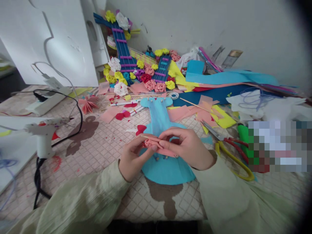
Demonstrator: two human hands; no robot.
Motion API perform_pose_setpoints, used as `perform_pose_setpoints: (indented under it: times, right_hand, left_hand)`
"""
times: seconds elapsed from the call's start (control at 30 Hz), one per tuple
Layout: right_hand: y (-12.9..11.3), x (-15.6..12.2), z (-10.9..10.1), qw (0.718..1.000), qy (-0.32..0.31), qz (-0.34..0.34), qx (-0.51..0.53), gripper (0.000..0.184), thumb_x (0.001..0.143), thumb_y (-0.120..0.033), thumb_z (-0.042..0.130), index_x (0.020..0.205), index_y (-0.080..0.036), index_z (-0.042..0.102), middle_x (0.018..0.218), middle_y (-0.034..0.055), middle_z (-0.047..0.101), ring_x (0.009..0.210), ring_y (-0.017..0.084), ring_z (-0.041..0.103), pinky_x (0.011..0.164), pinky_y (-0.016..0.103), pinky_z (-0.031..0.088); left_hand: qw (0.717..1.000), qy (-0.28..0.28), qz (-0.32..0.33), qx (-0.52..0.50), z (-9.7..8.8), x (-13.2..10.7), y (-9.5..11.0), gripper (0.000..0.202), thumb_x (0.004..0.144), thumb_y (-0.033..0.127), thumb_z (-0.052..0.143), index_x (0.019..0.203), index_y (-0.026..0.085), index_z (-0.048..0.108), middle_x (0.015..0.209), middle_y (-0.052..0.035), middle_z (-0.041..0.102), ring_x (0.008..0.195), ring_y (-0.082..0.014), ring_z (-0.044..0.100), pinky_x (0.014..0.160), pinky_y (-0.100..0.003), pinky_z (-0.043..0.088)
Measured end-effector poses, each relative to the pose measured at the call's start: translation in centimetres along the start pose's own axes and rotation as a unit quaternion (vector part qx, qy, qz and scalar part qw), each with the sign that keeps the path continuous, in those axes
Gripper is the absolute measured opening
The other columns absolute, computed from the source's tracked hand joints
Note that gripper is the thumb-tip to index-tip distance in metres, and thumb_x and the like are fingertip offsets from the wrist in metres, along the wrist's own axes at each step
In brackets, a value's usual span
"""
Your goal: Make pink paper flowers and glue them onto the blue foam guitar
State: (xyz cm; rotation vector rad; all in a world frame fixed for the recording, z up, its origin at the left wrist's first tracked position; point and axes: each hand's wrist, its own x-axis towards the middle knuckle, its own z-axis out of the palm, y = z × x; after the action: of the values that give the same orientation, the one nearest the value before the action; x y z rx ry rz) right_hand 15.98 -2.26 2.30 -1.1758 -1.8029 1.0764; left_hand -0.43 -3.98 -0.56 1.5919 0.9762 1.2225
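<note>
Between my two hands is a pink crepe paper flower (151,143), its rolled petals bunched at the left and a loose strip trailing right. My left hand (136,154) pinches the bunched part between thumb and fingers. At the strip, my right hand (184,146) has its thumb and fingertips pressed on the paper. Under both hands lies a light blue guitar-shaped paper craft (168,174), its neck pointing away from me and its middle partly hidden. A small red paper piece (140,130) sits by its left side.
A white glue gun (45,136) stands at left near a power strip (48,97). Scissors (219,135) with red handles and yellow-handled scissors (234,162) lie at right. Decorated blue paper guitars (124,48), paper flowers (120,88) and pink paper scraps (181,112) crowd the back.
</note>
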Motion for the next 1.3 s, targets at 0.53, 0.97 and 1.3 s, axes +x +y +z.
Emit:
perform_pose_setpoints:
  times: [0.53,0.97,1.3]
  right_hand:
    - [-0.5,-0.1,-0.3,0.999,-0.033,0.015,0.034,0.011,0.072,-0.021,0.057,0.080,-0.016,0.063,0.077,0.0014,0.064,0.067,0.012,0.059,0.054,0.021,0.047]
    - [-0.6,-0.5,0.4,0.998,0.024,-0.056,-0.019,0.011,0.077,-0.016,0.051,0.081,-0.017,0.062,0.079,0.0021,0.061,0.073,0.013,0.057,0.061,0.025,0.047]
    - [-0.3,-0.6,1.7,0.995,0.070,-0.073,-0.013,0.010,0.076,-0.013,0.052,0.080,-0.016,0.060,0.079,0.0031,0.059,0.073,0.013,0.057,0.062,0.025,0.049]
  left_hand:
    - [0.997,0.003,0.057,0.049,-0.2,0.1,-0.1,0.014,0.073,0.016,0.060,0.085,0.019,0.063,0.082,-0.0031,0.062,0.077,-0.0145,0.057,0.068,-0.027,0.046]
    - [0.997,0.008,0.073,0.033,-0.1,0.1,-0.1,0.014,0.075,0.013,0.057,0.086,0.018,0.064,0.085,-0.0043,0.062,0.082,-0.0151,0.056,0.074,-0.028,0.044]
    - [0.995,0.032,0.085,0.040,-0.2,0.1,-0.4,0.015,0.073,0.011,0.058,0.084,0.019,0.064,0.083,-0.0044,0.063,0.082,-0.0160,0.057,0.076,-0.030,0.045]
